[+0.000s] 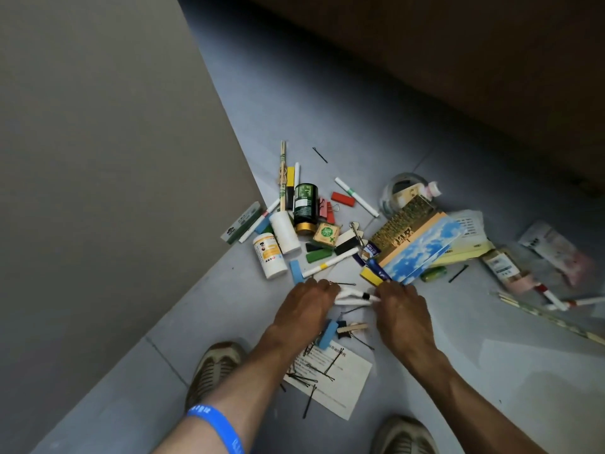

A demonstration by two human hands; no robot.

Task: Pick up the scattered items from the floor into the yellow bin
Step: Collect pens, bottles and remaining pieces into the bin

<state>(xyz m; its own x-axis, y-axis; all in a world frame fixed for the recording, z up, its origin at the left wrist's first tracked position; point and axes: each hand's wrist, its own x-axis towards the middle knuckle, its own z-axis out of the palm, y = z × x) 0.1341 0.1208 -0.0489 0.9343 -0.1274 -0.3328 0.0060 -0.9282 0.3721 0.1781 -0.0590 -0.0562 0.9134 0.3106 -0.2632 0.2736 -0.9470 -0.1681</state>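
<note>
My left hand (306,301) and right hand (401,304) reach down to white markers (352,298) on the floor (458,322). My fingers curl over them. I cannot tell whether they grip.

Both hands reach down to the grey floor (409,142): the left hand (306,306) and right hand (404,309) close their fingers on a bundle of white pens (355,298) between them. Beyond lie a dark green bottle (305,208), white bottles (270,255), a sky-printed box (422,253) and a red block (343,198). A paper sheet (347,385) strewn with hairpins (306,376) lies between two shoes (214,371).

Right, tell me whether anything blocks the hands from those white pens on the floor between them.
Nothing visible does. The left hand and right hand already reach the white pens from either side, fingers at their ends. Only a thin black hairpin lies just beyond. The yellow bin is out of view.
</note>
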